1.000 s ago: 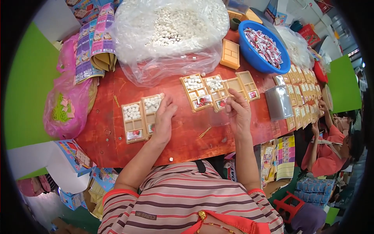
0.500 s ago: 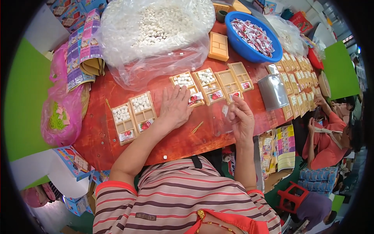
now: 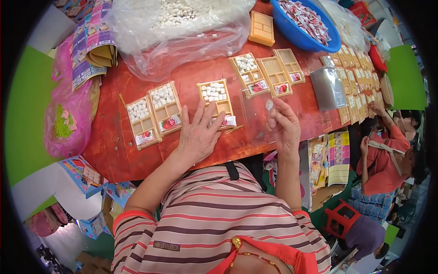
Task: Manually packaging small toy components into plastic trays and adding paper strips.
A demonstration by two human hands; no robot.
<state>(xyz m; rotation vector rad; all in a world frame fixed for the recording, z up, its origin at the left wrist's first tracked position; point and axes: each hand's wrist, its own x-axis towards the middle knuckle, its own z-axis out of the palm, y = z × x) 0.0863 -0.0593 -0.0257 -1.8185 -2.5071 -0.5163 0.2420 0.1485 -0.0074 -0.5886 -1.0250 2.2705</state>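
My left hand (image 3: 199, 133) rests with spread fingers on the near end of a tan compartment tray (image 3: 223, 107). White marshmallow-like pieces (image 3: 213, 92) fill that tray's far section, and a red-and-white sachet (image 3: 230, 121) lies at its near end, partly under my fingers. Thumb and fingertips of my right hand (image 3: 286, 128) pinch a small clear-and-white packet (image 3: 269, 105) above the table. Two similar trays stand to the left, the nearer one a filled tray (image 3: 145, 123). Three more, among them a tray with an unfilled far section (image 3: 273, 68), stand beyond my right hand.
A large clear bag of white pieces (image 3: 178, 27) and a blue basin of sachets (image 3: 335, 40) sit at the back. Clear plastic sheets (image 3: 329, 93) are stacked at right, beside rows of trays (image 3: 356, 77). A person in red (image 3: 385, 155) works at far right.
My left hand has drawn its tray nearer and to the left, away from the three trays on the right. My right hand keeps its pinch on the packet. The view has shifted.
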